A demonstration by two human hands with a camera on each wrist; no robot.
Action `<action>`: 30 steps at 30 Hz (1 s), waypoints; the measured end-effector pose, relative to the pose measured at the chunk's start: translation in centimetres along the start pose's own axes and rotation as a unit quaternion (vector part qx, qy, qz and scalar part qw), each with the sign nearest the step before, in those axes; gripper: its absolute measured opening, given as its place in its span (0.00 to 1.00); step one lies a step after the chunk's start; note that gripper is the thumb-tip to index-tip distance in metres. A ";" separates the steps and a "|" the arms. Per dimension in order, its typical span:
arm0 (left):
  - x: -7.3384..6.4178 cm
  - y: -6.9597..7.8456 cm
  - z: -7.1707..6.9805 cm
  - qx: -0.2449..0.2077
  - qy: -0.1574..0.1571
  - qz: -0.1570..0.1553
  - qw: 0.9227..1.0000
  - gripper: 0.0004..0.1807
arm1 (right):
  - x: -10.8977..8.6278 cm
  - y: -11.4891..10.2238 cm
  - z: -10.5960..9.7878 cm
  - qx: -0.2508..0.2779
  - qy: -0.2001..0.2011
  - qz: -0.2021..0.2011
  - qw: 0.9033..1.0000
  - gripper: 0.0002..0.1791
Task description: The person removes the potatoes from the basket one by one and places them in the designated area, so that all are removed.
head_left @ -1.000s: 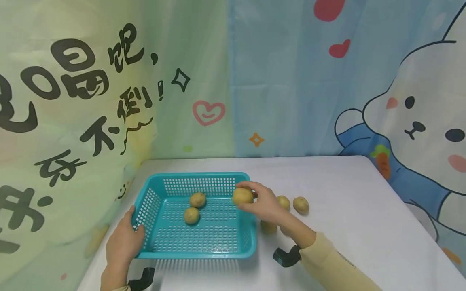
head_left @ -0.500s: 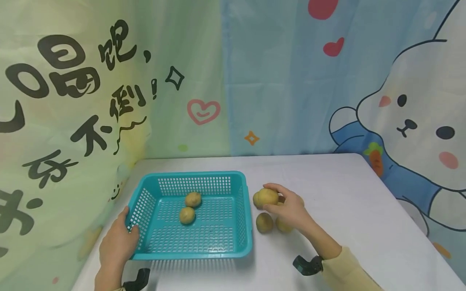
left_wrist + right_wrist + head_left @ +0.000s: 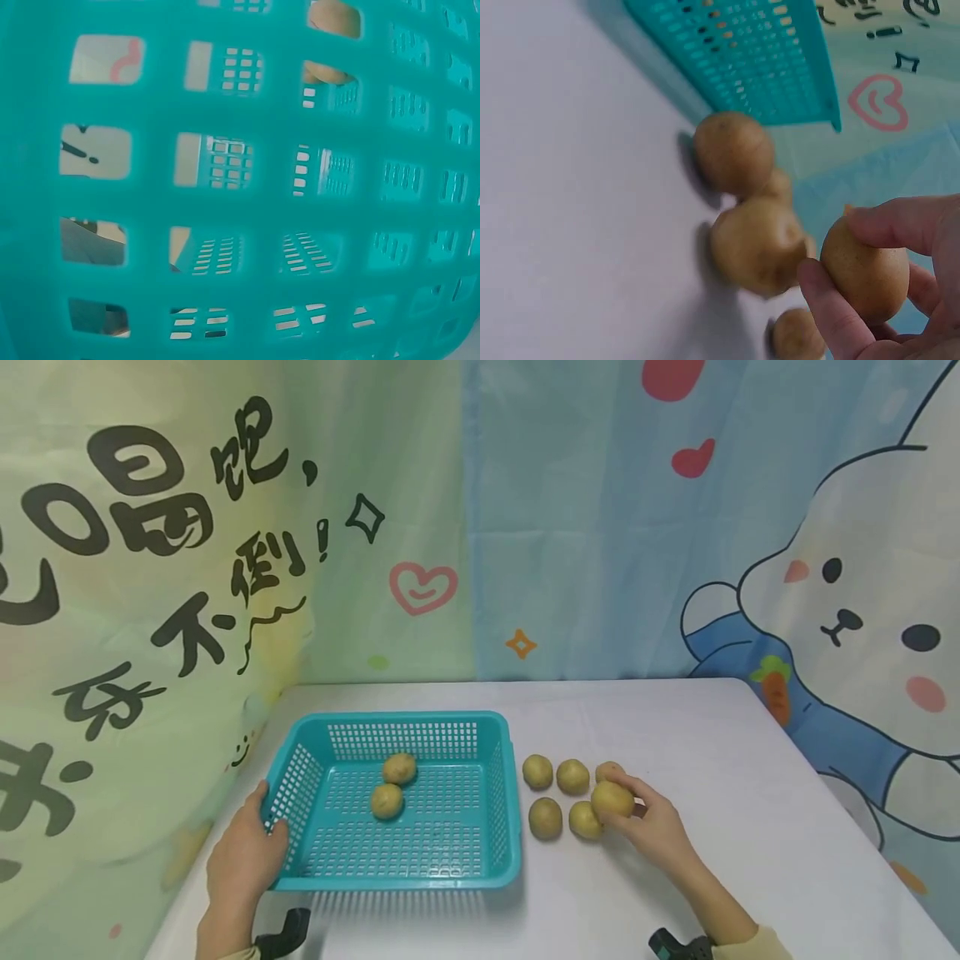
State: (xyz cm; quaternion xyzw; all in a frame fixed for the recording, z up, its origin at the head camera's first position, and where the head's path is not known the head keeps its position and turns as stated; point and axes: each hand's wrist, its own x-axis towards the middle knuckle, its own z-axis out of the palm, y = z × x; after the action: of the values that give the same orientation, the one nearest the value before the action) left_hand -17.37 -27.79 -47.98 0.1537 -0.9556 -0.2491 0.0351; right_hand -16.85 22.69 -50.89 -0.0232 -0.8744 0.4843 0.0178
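Note:
My left hand [image 3: 247, 852] grips the left wall of a turquoise plastic basket [image 3: 405, 884], thumb over the rim. Two round yellow-brown potatoes [image 3: 387, 802] lie inside, touching one another. Right of the basket, my right hand [image 3: 660, 828] pinches another potato [image 3: 612, 799] between thumb and fingers. In the right wrist view this held potato [image 3: 865, 271] is raised beside the others. Several potatoes [image 3: 545, 819] sit on the table close around it, in two rows; one at the back [image 3: 609, 770] is partly covered by the hand. The left wrist view is filled by the basket's perforated wall [image 3: 157, 202].
A white-covered table [image 3: 637, 718] carries everything. Behind it hangs a printed cloth [image 3: 555, 527] with hearts, lettering and a cartoon rabbit. Each wrist wears a dark camera mount [image 3: 283, 935].
My right hand has carried the potato from over the basket's right edge rightward, past the potatoes on the table. My left hand stays on the basket.

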 end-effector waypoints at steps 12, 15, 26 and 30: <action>-0.2 0.1 -0.1 0.000 -0.001 0.001 1.000 0.37 | -1.3 3.2 -0.3 -0.016 -0.003 0.047 0.999 0.38; -0.1 0.2 0.0 0.000 -0.001 0.000 1.000 0.37 | -1.3 3.6 -0.4 -0.027 -0.007 0.049 0.998 0.39; -0.2 0.4 -0.1 0.000 0.003 -0.007 1.000 0.37 | -1.1 4.8 0.0 -0.058 0.014 0.058 0.997 0.37; -0.3 0.4 -0.1 0.001 0.005 -0.005 1.000 0.37 | -1.1 5.0 -0.1 -0.070 0.028 0.053 0.996 0.36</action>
State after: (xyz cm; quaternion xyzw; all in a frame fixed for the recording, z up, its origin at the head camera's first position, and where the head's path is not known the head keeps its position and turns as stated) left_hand -17.22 -27.39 -47.68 0.1601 -0.9547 -0.2478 0.0387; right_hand -15.63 25.38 -55.05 -0.0840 -0.9031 0.4209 0.0151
